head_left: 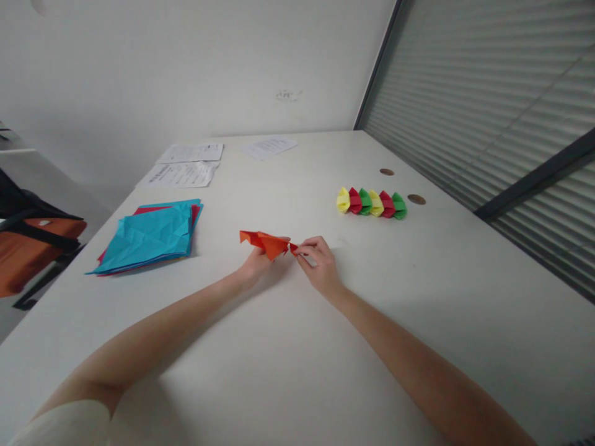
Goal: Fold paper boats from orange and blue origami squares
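Note:
An orange folded paper [268, 241] is held up above the white table, its left end sticking out past my left hand. My left hand [255, 263] grips it from below, with most of its fingers hidden behind the paper. At the right end, a small orange point of the paper is pinched between the thumb and fingers of my right hand [320, 263]. Whether this small point is joined to the larger part is too small to tell.
A stack of blue and red paper sheets [151, 232] lies at left. On the right sits a row of folded yellow, red and green paper pieces [372, 203], near two round table holes [416, 199]. Printed sheets [181, 173] lie farther back. Window blinds [488, 93] border the right side.

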The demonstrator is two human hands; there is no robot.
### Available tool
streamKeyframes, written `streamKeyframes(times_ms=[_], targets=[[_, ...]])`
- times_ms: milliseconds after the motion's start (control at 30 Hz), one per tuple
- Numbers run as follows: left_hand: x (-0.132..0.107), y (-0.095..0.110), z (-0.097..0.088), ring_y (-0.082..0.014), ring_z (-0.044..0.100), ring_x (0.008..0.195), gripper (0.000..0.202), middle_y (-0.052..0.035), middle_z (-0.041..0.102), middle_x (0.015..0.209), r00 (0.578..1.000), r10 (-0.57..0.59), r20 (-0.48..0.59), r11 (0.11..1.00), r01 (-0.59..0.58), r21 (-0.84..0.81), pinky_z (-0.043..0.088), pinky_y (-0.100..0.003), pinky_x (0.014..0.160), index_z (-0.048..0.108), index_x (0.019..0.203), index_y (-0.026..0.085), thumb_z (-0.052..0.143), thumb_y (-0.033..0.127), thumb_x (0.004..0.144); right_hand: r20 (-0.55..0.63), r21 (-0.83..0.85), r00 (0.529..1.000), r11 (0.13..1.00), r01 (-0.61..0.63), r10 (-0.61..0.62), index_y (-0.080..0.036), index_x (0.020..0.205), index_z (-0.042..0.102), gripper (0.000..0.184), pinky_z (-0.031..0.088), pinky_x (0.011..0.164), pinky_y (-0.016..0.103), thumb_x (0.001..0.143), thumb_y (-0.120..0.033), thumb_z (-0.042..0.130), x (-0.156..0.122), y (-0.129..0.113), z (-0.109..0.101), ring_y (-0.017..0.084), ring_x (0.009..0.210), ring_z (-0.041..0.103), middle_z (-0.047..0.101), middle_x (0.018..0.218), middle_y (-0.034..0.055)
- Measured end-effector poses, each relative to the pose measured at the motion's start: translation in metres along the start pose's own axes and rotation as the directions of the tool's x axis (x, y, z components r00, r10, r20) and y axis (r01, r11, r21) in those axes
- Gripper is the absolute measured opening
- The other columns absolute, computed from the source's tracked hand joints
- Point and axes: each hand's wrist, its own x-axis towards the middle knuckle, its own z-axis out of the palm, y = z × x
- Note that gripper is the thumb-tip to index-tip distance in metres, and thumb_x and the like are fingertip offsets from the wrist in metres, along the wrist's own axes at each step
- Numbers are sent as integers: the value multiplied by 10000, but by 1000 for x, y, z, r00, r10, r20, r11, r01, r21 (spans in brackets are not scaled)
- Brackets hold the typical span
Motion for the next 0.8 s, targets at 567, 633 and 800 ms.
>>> streamKeyframes(times_ms=[567,633,800], targets=[[-4,5,-1,-175,622,737,158,-84,708,812,992,-67,108,997,62,54,500,-306,706,708,771,129,759,145,622,-16,2,1000,1000,0,0,-237,890,669,95,524,752,347,896,-202,581,-1,0,0,180,837,582,558,897,47],[-4,5,-1,-176,628,749,187,-85,709,828,989,-65,134,998,62,27,507,-324,742,704,786,124,778,146,616,-14,7,1000,1000,5,-5,-230,888,672,94,525,741,343,897,-200,583,-1,1,1,175,826,584,558,902,49],[-5,8,0,-163,624,712,214,-60,693,775,986,-58,156,997,64,-32,519,-322,742,694,784,122,803,156,604,-13,32,1000,999,16,-15,-219,895,681,86,530,732,339,892,-201,597,-1,2,1,170,818,595,558,918,54]])
